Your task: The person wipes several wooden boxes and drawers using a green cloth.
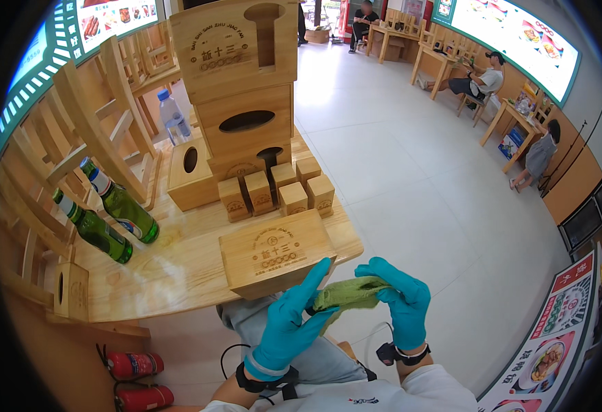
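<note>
I hold a green cloth (pixel 350 294) up between my two hands, in front of the table's near right corner. My left hand (pixel 281 335), in a teal glove, pinches the cloth's left end between thumb and fingers. On the other end, my right hand (pixel 405 302), gloved the same way, has its fingers bent around the cloth. Just beyond my left fingertips a wooden box (pixel 273 248) with dark engraving lies on the table; whether the fingertips touch it I cannot tell.
On the wooden table (pixel 177 275) stand several small wooden blocks (pixel 259 192), stacked wooden dispenser boxes (pixel 246 103), two green bottles (pixel 101 235) and a plastic water bottle (pixel 173 118). Upturned chairs (pixel 95 123) line the left. Red fire extinguishers (pixel 134 364) sit below. Seated people (pixel 483 82) are farther off.
</note>
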